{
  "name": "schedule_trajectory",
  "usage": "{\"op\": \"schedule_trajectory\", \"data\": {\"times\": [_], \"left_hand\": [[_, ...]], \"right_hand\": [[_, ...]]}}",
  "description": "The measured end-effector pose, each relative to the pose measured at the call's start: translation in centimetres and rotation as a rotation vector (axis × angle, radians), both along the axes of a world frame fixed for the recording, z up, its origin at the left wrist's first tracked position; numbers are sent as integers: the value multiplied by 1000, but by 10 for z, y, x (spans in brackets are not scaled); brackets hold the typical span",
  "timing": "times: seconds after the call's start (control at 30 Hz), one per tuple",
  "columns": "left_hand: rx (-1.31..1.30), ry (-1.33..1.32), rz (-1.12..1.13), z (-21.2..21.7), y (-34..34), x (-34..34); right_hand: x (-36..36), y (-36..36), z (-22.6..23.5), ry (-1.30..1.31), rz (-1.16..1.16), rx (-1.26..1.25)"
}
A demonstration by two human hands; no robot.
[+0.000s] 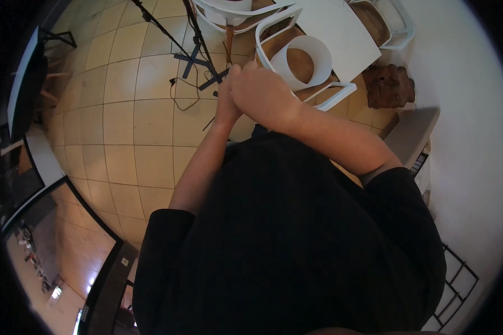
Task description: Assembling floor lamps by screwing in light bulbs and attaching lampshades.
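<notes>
My hands are together in front of my body, fingers curled. My right hand (262, 92) lies over and against my left hand (227, 103), hiding part of its fingers. Both look closed, but whatever they may hold is hidden. Just beyond them stands a narrow brown upright piece (229, 42); I cannot tell whether it touches my fingers. A white open-topped cylinder (320, 58) rests on the brown seat of a white-framed chair (271, 25), right of my hands.
Black stands (194, 58) rise at the far left of my hands, with a loose cable (185, 109) on the tiled floor (117, 120). A white table (341, 36) is at the far right, near a carved brown wooden piece (389, 86). A large dark-framed screen (81, 234) stands at left.
</notes>
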State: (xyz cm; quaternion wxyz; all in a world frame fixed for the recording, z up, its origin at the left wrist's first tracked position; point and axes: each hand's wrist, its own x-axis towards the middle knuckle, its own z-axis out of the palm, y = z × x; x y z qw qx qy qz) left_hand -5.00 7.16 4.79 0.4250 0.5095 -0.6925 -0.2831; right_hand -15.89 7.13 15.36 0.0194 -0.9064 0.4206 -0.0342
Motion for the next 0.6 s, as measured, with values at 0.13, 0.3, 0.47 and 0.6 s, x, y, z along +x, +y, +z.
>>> {"op": "schedule_trajectory", "data": {"times": [0.13,0.3,0.47,0.6], "left_hand": [[146,-204,31,17,0,-11],[-200,-533,88,-13,-3,-15],[87,-34,81,-71,3,15],[185,17,79,-43,1,-6]], "right_hand": [[0,-1,-4,28,-24,18],[-8,0,6,-143,-140,151],[-44,-19,-3,-420,119,134],[-64,-40,-29,-615,232,369]]}}
